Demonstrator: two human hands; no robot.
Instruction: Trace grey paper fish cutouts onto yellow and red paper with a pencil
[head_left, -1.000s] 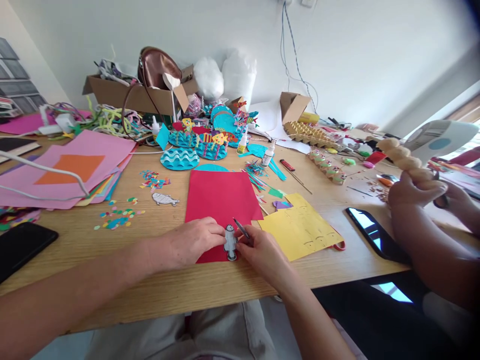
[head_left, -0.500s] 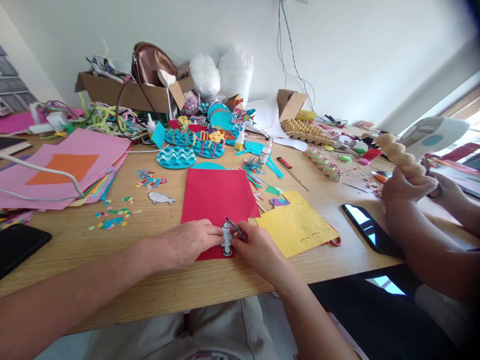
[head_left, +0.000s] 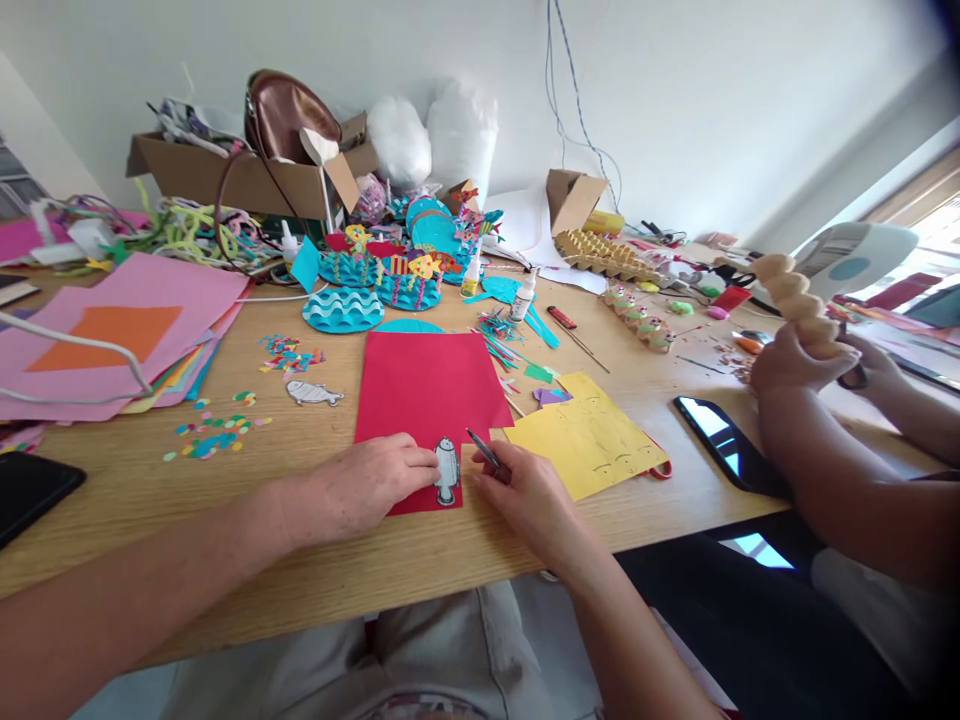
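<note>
On the wooden table lies a sheet of red paper (head_left: 424, 385), with a small grey-and-white fish cut-out (head_left: 447, 470) on its lower part. My left hand (head_left: 367, 480) is closed, its fingertips holding the cut-out's left edge down against the red sheet. A dark pen (head_left: 487, 454) is gripped in my right hand (head_left: 529, 490), just right of the cut-out; its tip points up and left, apart from the fish. Another fish cut-out (head_left: 315, 393) lies to the left of the red sheet.
Yellow paper (head_left: 589, 440) with small pen marks lies at the right. Beyond stand blue wavy craft pieces (head_left: 343, 310) and a glue bottle (head_left: 523, 297). A coloured paper stack (head_left: 127, 320) is left. A phone (head_left: 724, 440) lies near a co-worker's hands (head_left: 799, 365) holding a beige egg-carton strip.
My right hand with the pen has drawn back to the right from the fish cut-out, showing more of it. My left hand stays at the cut-out. The view has shifted slightly.
</note>
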